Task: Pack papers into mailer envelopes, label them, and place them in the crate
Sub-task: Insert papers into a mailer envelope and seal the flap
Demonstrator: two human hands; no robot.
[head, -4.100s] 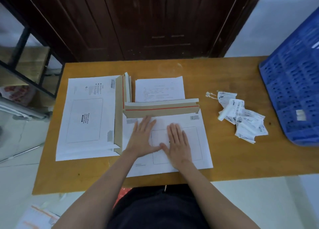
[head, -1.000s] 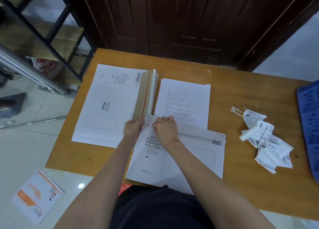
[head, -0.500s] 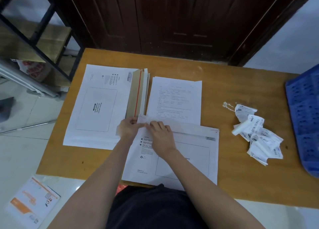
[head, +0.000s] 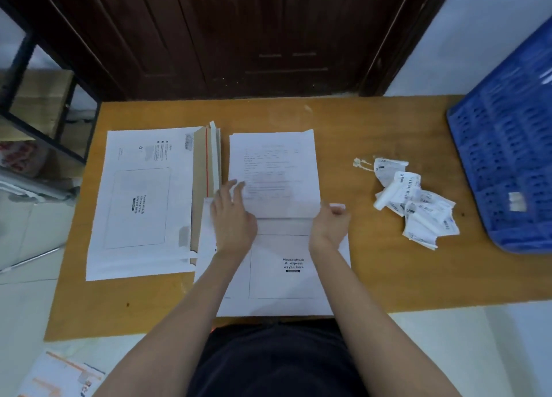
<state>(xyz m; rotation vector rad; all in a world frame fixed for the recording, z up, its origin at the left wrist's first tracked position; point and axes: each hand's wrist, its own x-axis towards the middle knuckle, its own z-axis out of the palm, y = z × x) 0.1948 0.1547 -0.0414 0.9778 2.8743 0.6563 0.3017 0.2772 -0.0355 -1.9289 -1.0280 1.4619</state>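
Head view, hands (head: 231, 217) at mailer envelope (head: 283, 277) top edge, crate (head: 504, 157) far right

Table (head: 373, 271): orange-tan wood, a few small dark specks.

Mailer envelope (head: 283, 277) under both hands: white, thin grey outlined rectangle, small black print inside it.

Printed sheet (head: 273, 163) just beyond the grips: white, faint grey lines of text.

Stack of mailers (head: 143, 205) to the left of the left hand (head: 231, 220): white faces, grey outlined box with black print; opened flaps (head: 203, 169) kraft brown with one red stripe.

Pile of label backings (head: 415, 208) to the right of the right hand (head: 330, 226): white, crumpled, black barcode marks.

Crate (head: 504, 163), far right: saturated blue, grid of dark perforations.

Door (head: 254, 35) behind table: dark brown.
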